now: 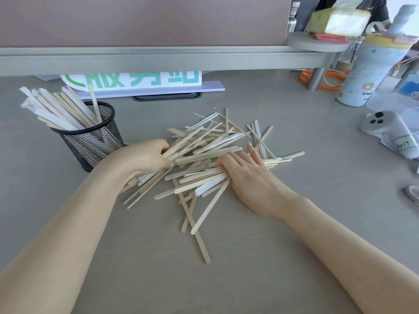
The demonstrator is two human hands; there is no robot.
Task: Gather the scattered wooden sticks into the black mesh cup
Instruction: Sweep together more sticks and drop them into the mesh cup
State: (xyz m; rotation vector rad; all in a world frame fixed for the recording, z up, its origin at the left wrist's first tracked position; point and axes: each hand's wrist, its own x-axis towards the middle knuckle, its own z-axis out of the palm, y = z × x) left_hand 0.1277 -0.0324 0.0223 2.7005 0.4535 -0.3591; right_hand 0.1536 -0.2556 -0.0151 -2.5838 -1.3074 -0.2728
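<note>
A loose pile of thin wooden sticks (210, 146), some in clear wrappers, lies across the middle of the grey desk (294, 223). The black mesh cup (95, 141) stands at the left and holds several sticks that lean out to the left. My left hand (145, 159) is beside the cup, fingers closed around a bundle of sticks at the pile's left side. My right hand (244, 171) grips another bundle at the pile's right side, with two fingers stretched over it. A few sticks (195, 225) trail toward me.
A raised grey shelf (158, 57) runs along the back, with a sign (136, 81) under it. At the right stand a pale bottle (367, 71), an orange cable (326, 80) and a grey controller (390, 132).
</note>
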